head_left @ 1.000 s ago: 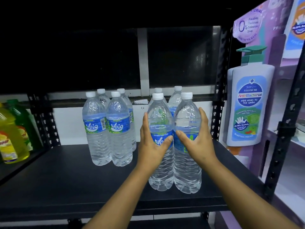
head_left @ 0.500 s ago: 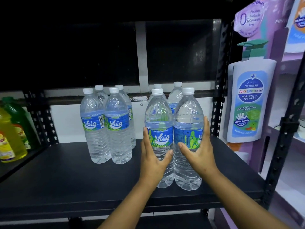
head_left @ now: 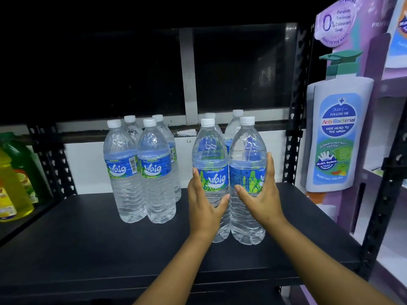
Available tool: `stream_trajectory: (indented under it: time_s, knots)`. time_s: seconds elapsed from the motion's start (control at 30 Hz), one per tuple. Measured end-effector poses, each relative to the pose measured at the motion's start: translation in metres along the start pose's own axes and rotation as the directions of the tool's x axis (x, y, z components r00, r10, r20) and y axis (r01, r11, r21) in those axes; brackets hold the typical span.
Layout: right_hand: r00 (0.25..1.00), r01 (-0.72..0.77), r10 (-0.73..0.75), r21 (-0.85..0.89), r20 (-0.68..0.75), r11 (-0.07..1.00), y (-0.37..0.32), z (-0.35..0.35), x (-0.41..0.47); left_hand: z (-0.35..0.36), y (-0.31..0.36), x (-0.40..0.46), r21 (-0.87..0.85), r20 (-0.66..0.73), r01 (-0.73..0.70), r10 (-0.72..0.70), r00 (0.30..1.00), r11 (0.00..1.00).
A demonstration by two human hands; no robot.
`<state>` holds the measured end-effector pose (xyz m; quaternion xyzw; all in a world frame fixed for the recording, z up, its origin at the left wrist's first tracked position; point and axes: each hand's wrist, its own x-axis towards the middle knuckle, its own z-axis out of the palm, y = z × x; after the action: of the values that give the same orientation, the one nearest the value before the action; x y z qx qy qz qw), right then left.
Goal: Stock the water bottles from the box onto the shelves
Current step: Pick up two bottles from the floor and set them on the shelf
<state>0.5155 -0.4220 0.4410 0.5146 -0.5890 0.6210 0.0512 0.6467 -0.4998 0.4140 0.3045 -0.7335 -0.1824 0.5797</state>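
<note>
The left hand [head_left: 204,203] wraps its fingers around one water bottle [head_left: 210,172] on the black shelf [head_left: 88,249]. The right hand [head_left: 262,194] curls around the next bottle [head_left: 246,155]. Two bottles stand close behind, four more bottles [head_left: 141,170] to the left. Yellow and green soap bottles [head_left: 13,181] sit far left.

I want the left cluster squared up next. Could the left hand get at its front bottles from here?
Probably yes: the left hand grips a right-cluster bottle, and only bare shelf lies between it and the left cluster's front bottles.

Water bottles [head_left: 211,170] labelled "Waig"; at three o'clock, a cardboard pump-bottle display [head_left: 338,137] reads "Follow Me Anti-Bacterial Kids Head to Toe Wash".
</note>
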Motion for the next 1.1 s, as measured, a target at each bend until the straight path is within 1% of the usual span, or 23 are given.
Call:
stream_trajectory:
  time_s: [0.17, 0.4, 0.77, 1.1]
  knots:
    - [1.0, -0.017, 0.016, 0.039, 0.009, 0.999, 0.009, 0.009, 0.012, 0.007, -0.007, 0.009, 0.03, 0.001, -0.028, 0.028, 1.0, 0.999]
    - [1.0, -0.027, 0.027, -0.005, -0.015, 1.0, 0.019, 0.017, 0.026, 0.019, -0.018, 0.022, 0.041, -0.022, -0.027, 0.028, 0.999, 0.999]
    - [0.998, -0.054, 0.054, -0.006, -0.012, 0.999, 0.031, 0.026, 0.04, 0.034, -0.03, 0.032, 0.045, -0.068, -0.044, 0.047, 0.997, 0.998]
    - [0.999, -0.048, 0.048, -0.014, -0.017, 0.999, 0.037, 0.03, 0.047, 0.04, -0.036, 0.037, 0.056, -0.072, -0.06, 0.064, 0.995, 0.997]
